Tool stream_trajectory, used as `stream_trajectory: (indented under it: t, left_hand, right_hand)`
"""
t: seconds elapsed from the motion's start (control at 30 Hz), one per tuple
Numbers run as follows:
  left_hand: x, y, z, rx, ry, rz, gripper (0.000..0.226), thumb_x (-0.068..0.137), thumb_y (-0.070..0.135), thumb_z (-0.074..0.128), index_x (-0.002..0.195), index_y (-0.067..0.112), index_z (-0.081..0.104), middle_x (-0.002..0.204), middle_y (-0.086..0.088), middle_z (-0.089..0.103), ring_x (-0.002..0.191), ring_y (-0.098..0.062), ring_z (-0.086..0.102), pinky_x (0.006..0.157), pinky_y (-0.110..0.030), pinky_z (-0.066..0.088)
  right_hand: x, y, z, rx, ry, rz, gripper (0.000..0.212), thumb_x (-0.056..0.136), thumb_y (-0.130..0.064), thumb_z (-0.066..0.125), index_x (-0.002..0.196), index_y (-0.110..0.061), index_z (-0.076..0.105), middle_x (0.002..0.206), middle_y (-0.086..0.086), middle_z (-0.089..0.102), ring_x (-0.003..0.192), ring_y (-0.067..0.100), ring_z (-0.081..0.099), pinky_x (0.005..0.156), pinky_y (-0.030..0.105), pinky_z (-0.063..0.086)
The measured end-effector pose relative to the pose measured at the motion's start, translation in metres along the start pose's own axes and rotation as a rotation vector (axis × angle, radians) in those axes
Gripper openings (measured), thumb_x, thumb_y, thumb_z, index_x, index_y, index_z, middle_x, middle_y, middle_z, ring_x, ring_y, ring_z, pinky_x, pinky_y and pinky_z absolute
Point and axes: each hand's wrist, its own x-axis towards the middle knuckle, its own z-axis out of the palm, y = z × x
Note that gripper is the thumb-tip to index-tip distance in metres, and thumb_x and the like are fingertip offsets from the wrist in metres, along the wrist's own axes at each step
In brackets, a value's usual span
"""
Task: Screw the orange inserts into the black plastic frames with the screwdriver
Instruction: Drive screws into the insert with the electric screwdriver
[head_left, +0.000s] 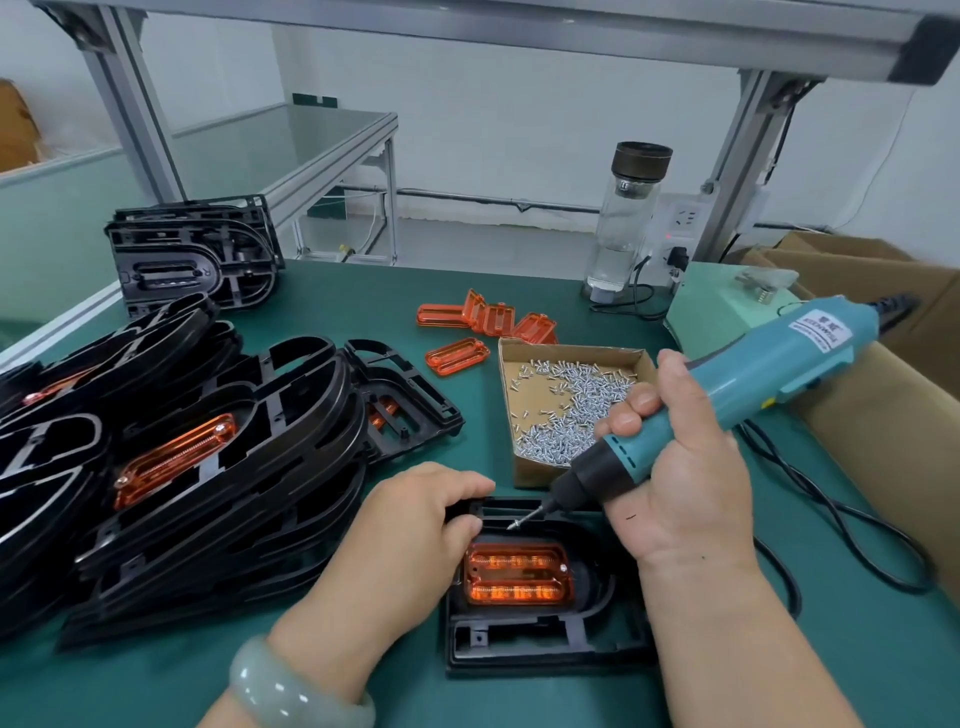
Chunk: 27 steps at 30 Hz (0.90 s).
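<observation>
While the right grip (680, 467) is wrapped round the teal screwdriver (779, 374), fingers curled tight on its barrel, a screw (514, 525) hangs on the tilted bit just left of that grip, close above the far end of the black frame (545, 649). The left grip (415, 525) pinches the frame's far-left rim, fingers curled over it, pinning it to the bench (519, 296). The orange insert (519, 574) sits in the frame's recess, between the two grips and a little nearer the person. A screw head seems to show at its right end; the left end I can't make out.

To do this well, I'd say the bit wants bringing upright over the open hole before it spins. The left grip should bear down so the frame can't twist, and the driving should stop once the head seats, lest the orange plastic crack.

Just beyond the right grip lies a shallow cardboard tray (530, 473) holding a loose heap of small silver screws (576, 410), plenty of them. Farther off stands a clear bottle (623, 223), seemingly with a little liquid at the bottom.
</observation>
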Motion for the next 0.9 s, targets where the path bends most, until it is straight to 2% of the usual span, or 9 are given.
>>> stream_trajectory:
  t: [0.1, 0.2, 0.47, 0.63, 0.8, 0.9]
  left_hand:
    - [0.002, -0.001, 0.004, -0.010, 0.013, 0.003, 0.032, 0.087, 0.020, 0.064, 0.115, 0.036, 0.065, 0.107, 0.025, 0.056, 0.103, 0.006, 0.049, 0.085, 0.003, 0.029]
    - [0.001, -0.003, 0.005, -0.038, 0.018, -0.010, 0.031, 0.087, 0.021, 0.064, 0.114, 0.036, 0.066, 0.106, 0.025, 0.057, 0.098, 0.008, 0.048, 0.078, 0.009, 0.026]
    - [0.003, -0.002, 0.005, -0.029, 0.016, -0.011, 0.030, 0.087, 0.020, 0.065, 0.113, 0.034, 0.067, 0.107, 0.022, 0.059, 0.100, 0.005, 0.050, 0.080, 0.006, 0.026]
    - [0.002, -0.001, 0.004, -0.025, 0.006, -0.005, 0.029, 0.087, 0.021, 0.064, 0.113, 0.034, 0.067, 0.109, 0.020, 0.060, 0.103, 0.003, 0.051, 0.089, -0.007, 0.032]
    - [0.002, -0.002, 0.005, -0.014, 0.004, -0.006, 0.029, 0.087, 0.021, 0.065, 0.113, 0.034, 0.067, 0.108, 0.020, 0.059, 0.101, 0.004, 0.051, 0.082, 0.004, 0.027]
    - [0.002, -0.001, 0.004, -0.014, -0.002, -0.008, 0.029, 0.087, 0.022, 0.065, 0.113, 0.034, 0.067, 0.108, 0.020, 0.059, 0.101, 0.003, 0.051, 0.082, 0.000, 0.030]
  right_hand:
    - [-0.005, 0.004, 0.003, -0.037, -0.054, -0.003, 0.017, 0.073, -0.024, 0.068, 0.086, -0.021, 0.057, 0.058, -0.005, 0.048, 0.046, 0.008, 0.045, 0.051, 0.019, 0.042]
    - [-0.009, 0.007, 0.004, -0.088, -0.107, -0.021, 0.016, 0.077, -0.022, 0.067, 0.089, -0.020, 0.058, 0.059, -0.004, 0.048, 0.047, 0.009, 0.046, 0.051, 0.019, 0.043]
    - [-0.019, 0.015, 0.010, -0.213, -0.221, -0.089, 0.009, 0.083, -0.019, 0.061, 0.091, -0.021, 0.059, 0.057, -0.004, 0.049, 0.046, 0.011, 0.048, 0.051, 0.023, 0.044]
    - [-0.022, 0.016, 0.012, -0.227, -0.259, -0.103, 0.010, 0.083, -0.016, 0.060, 0.093, -0.018, 0.057, 0.056, -0.003, 0.050, 0.045, 0.012, 0.047, 0.050, 0.022, 0.044]
    - [-0.024, 0.015, 0.011, -0.245, -0.286, -0.103, 0.011, 0.085, -0.015, 0.060, 0.095, -0.016, 0.056, 0.055, -0.004, 0.050, 0.045, 0.012, 0.048, 0.051, 0.022, 0.044]
    - [-0.025, 0.016, 0.012, -0.258, -0.307, -0.104, 0.013, 0.085, -0.015, 0.059, 0.097, -0.014, 0.054, 0.056, -0.004, 0.050, 0.045, 0.012, 0.047, 0.051, 0.022, 0.044]
